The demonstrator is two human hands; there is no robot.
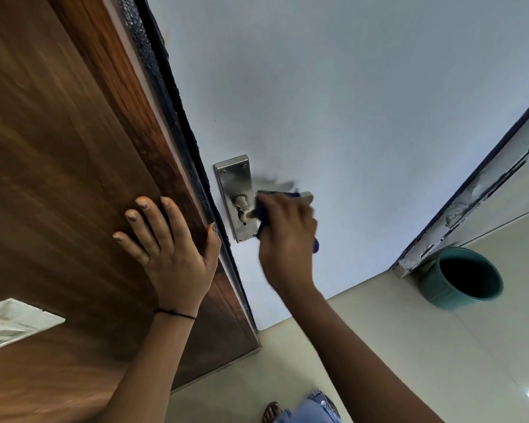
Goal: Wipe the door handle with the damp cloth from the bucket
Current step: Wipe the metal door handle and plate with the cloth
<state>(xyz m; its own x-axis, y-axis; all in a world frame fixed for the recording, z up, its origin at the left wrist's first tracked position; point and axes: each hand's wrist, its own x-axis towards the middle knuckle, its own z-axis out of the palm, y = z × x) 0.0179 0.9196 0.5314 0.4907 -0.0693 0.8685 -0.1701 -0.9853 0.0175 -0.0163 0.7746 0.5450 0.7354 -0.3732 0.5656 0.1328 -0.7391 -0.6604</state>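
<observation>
A steel door handle on a long backplate (234, 181) is fixed to the pale door (348, 117). My right hand (283, 233) is closed around a dark blue cloth (264, 209) wrapped over the lever, whose tip (307, 196) pokes out past my fingers. The hand and cloth are blurred. My left hand (168, 242) lies flat with fingers spread on the brown wooden panel (58, 148) beside the door's edge, thumb near the dark seal strip. A teal bucket (434, 288) stands on the floor at the right, its inside dark.
Cream floor tiles (409, 346) spread below the door. A worn frame with chipped paint (471, 190) runs up at the right behind the bucket. My foot in a sandal (271, 412) and a denim hem show at the bottom. A white paper (9, 322) lies at left.
</observation>
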